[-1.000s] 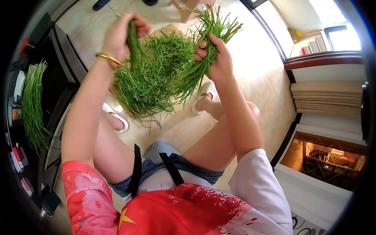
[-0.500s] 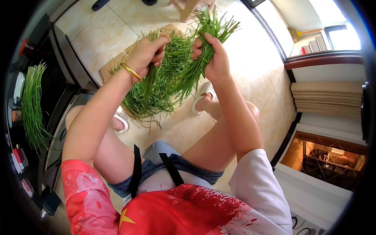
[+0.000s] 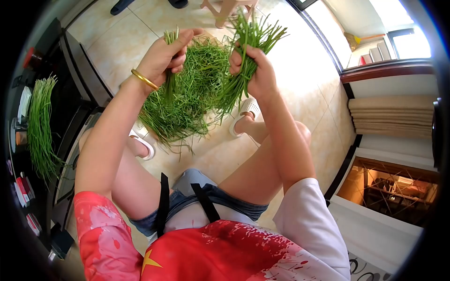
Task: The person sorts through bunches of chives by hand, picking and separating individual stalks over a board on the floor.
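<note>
We have both hands up over the floor point(image 3: 119, 49), well apart and each clamped on chives: our left hand point(image 3: 161, 58) closes round a slim bundle point(image 3: 171, 85), and our right hand point(image 3: 261, 70) grips a fuller, looser bundle point(image 3: 257, 33). What matters most in space is how these two lie: the fuller bundle is to the right of our left hand, with a gap between them in which the chive pile point(image 3: 199, 84) shows below. The slim bundle's long axis runs nearly straight away from us, pale cut ends outward and the rest hanging over the pile's left side; the fuller one slants, its far end fanned out and to the right, its near end trailing down and leftward over the pile's right edge. On our left, along the black counter point(image 3: 68, 89), lies another bundle point(image 3: 41, 122), pale ends toward the far end and green tips reaching the inner edge; our left hand is the nearer to it. Counting, we have two bundles held, one on the counter and one pile low over the floor; single stalks are too tangled to number. We also see two white clogs point(image 3: 248, 107), two dark slippers point(image 3: 178, 3), one stool point(image 3: 227, 10) and one gold bracelet point(image 3: 145, 79) on our left wrist.
</note>
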A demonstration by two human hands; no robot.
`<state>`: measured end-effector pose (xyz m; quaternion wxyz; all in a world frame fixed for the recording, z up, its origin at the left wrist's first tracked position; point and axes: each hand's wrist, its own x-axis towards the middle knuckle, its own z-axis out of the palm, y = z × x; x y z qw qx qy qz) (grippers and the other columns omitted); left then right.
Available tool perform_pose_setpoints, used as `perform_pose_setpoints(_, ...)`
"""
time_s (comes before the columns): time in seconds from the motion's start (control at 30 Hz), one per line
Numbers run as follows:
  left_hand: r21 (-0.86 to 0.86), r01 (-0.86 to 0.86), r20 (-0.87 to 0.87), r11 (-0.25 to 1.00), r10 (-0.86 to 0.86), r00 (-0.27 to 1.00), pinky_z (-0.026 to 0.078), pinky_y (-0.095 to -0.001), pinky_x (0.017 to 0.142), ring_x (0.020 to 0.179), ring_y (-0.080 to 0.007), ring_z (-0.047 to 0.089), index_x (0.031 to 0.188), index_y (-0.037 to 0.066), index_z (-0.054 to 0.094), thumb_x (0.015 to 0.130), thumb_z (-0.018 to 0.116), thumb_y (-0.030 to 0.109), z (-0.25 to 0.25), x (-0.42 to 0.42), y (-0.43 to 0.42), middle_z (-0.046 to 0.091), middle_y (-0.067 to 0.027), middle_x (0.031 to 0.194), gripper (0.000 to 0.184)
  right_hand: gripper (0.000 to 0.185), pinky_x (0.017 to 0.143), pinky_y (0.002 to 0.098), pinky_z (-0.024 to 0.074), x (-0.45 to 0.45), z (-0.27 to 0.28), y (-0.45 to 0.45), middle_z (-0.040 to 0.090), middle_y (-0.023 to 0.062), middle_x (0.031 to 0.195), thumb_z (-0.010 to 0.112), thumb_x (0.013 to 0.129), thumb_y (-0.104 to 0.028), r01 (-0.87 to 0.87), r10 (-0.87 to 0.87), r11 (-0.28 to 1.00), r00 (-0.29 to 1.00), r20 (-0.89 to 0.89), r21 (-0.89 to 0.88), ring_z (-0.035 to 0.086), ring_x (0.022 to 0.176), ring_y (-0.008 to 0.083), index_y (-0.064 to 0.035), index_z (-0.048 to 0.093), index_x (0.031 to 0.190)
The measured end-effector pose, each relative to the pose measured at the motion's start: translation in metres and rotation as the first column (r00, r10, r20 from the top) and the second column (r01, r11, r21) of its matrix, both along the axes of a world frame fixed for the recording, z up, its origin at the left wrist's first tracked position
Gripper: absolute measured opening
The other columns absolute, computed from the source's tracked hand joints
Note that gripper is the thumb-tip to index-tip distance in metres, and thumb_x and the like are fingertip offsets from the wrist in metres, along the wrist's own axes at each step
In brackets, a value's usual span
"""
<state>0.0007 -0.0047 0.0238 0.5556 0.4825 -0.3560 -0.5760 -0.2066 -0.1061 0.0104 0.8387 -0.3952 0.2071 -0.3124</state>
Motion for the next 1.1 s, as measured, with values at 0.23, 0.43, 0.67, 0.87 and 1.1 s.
perform_pose_setpoints(0.23,-0.084,-0.190,-0.290,0.978,0.158,0.944,0.025,-0.0189,0.047,0.049,-0.0018,0.028,0.121,0.007,0.055,0.093,0.057,0.036,-0.005,-0.004,0.000,0.044,0.0053,0.081,0.040,0.028,0.055,0.0238,0.0474,0.012,-0.006,0.012,0.059,0.0073,0.076,0.051,0.091,-0.019,-0.074,0.073,0.997,0.986,-0.152,-0.003,0.056,0.060,0.0143,0.0031,0.053,0.109)
perform_pose_setpoints(0.43,-0.081,-0.368,-0.377,0.926,0.313,0.872,0.028,-0.0187,0.050,0.051,-0.0022,0.028,0.118,0.008,0.058,0.092,0.059,0.030,-0.007,0.009,-0.004,0.047,0.0052,0.087,0.034,0.025,0.051,0.0225,0.0454,0.015,-0.011,0.007,0.060,0.0060,0.075,0.054,0.090,-0.016,-0.032,0.027,0.999,0.959,-0.283,-0.012,0.055,0.057,0.0121,0.0025,0.055,0.108)
perform_pose_setpoints(0.67,-0.155,-0.631,-0.459,0.760,0.510,0.727,0.030,-0.0190,0.053,0.053,-0.0024,0.029,0.116,0.007,0.059,0.091,0.061,0.026,-0.003,0.072,-0.006,0.050,0.0057,0.092,0.031,0.014,0.051,0.0241,0.0408,0.000,-0.034,-0.007,0.057,0.0031,0.072,0.061,0.086,-0.018,0.193,-0.160,0.981,0.839,-0.520,0.011,0.049,0.059,0.0104,-0.0054,0.057,0.092)
perform_pose_setpoints(0.87,-0.189,-0.426,-0.172,0.885,0.397,0.901,0.030,-0.0181,0.050,0.052,-0.0014,0.031,0.111,0.009,0.063,0.089,0.064,0.023,-0.011,0.038,-0.006,0.049,0.0082,0.080,0.026,0.014,0.049,0.0238,0.0395,-0.006,-0.023,-0.019,0.051,-0.0023,0.069,0.065,0.085,-0.015,0.461,-0.431,0.887,0.830,-0.354,0.000,0.045,0.054,0.0079,-0.0066,0.059,0.094)
perform_pose_setpoints(1.1,-0.056,-0.280,-0.143,0.958,0.270,0.952,0.029,-0.0165,0.048,0.048,0.0010,0.030,0.120,0.012,0.056,0.086,0.068,0.019,-0.021,-0.003,-0.015,0.044,0.0112,0.069,0.037,0.026,0.052,0.0233,0.0386,0.037,-0.005,0.013,0.056,0.0001,0.073,0.073,0.075,-0.010,0.163,-0.169,0.986,0.940,-0.297,-0.044,0.048,0.058,0.0088,-0.0049,0.059,0.096)
